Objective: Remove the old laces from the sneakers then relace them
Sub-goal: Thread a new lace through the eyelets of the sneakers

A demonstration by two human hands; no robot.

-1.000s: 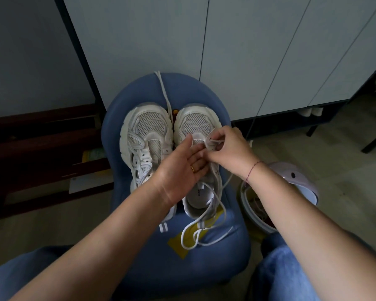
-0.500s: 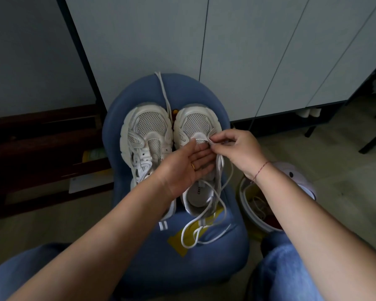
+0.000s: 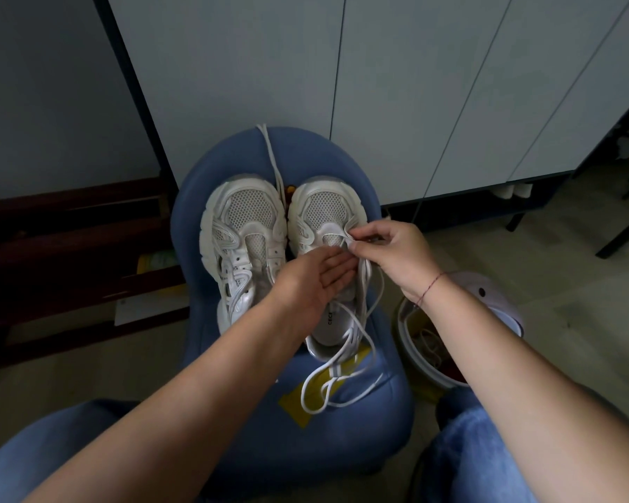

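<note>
On the stool [image 3: 342,459] before the cabinet [image 3: 396,96], the left sneaker [image 3: 244,234] sits beside the right sneaker [image 3: 318,212], a lace [image 3: 329,384] trailing in front, a bin [image 3: 494,303] right of the stool.

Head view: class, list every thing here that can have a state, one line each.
Left white mesh sneaker: unlaced, eyelets empty.
Right white mesh sneaker: lace threaded only near the toe.
Long white lace: slack, ends trailing off the heel.
Left hand: open, flat on the right sneaker.
Right hand: fingers pinch the lace.
Round white bin: lid open.
</note>
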